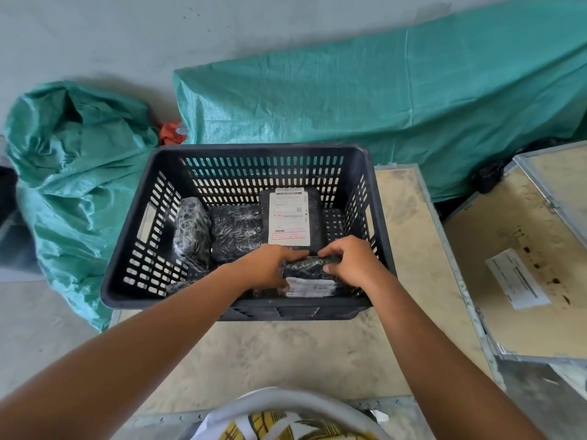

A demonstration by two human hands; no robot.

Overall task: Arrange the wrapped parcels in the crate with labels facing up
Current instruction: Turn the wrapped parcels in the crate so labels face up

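Observation:
A black slotted plastic crate [381,217] stands on a wooden board. Inside lie several black wrapped parcels. One at the back right [290,217] shows its white label facing up. Two others, at the left [192,231] and the middle [236,231], show no label. At the crate's near side, my left hand [270,268] and my right hand [352,262] both grip a black parcel [306,276]. Its white label shows on the side turned towards me. The parcel sits tilted, its top edge between my fingers.
The wooden board [317,354] has metal edging. A second wooden panel [508,281] with a paper sheet [516,279] lies to the right. Green woven sacks [79,185] and a green tarp [381,96] lie behind and left of the crate.

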